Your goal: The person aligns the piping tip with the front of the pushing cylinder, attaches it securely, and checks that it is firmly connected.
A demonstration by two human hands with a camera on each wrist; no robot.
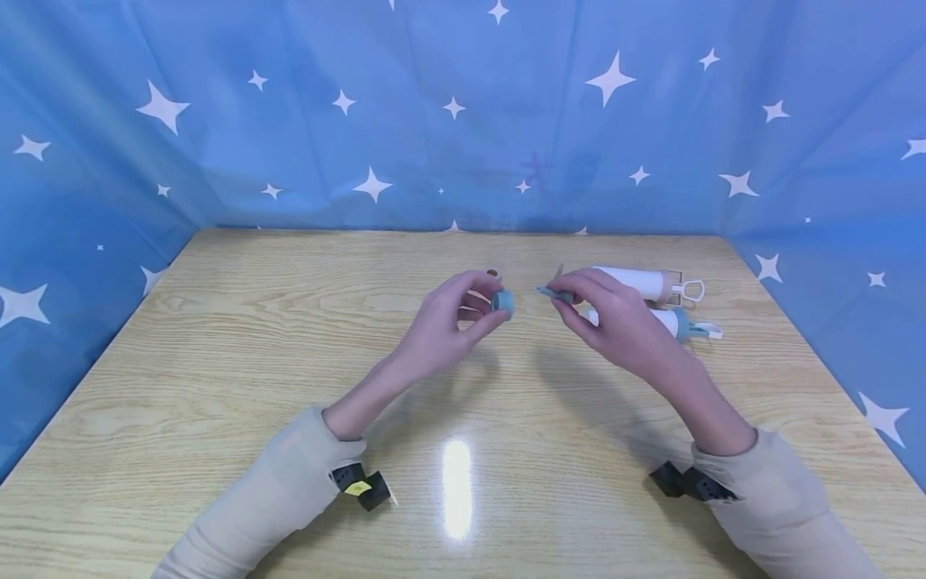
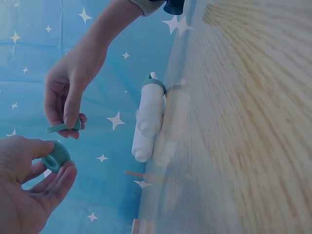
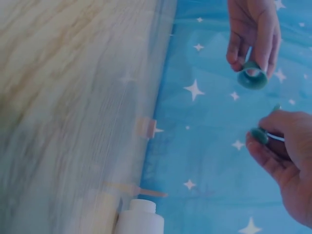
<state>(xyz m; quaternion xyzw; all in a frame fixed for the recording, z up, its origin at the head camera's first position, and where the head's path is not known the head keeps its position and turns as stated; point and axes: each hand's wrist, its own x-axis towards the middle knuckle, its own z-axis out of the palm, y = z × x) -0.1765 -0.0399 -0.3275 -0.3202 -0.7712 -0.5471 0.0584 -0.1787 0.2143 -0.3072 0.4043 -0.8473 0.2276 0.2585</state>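
Observation:
Above the middle of the table, my left hand pinches a hollow teal bottle cap between thumb and fingers. Its round opening shows in the left wrist view, where the cap is tilted. My right hand is a short way to the right, holding a small, thin teal piece with thumb and fingertips. In the right wrist view this piece is partly covered by the fingers. Cap and piece are apart, with a small gap between the two hands.
Behind my right hand lie two white bottles, one with a pinkish collar and loop, the other with a teal collar and loop. A small pinkish cap and a thin pinkish strip lie near the table's back. A blue starry curtain surrounds the table.

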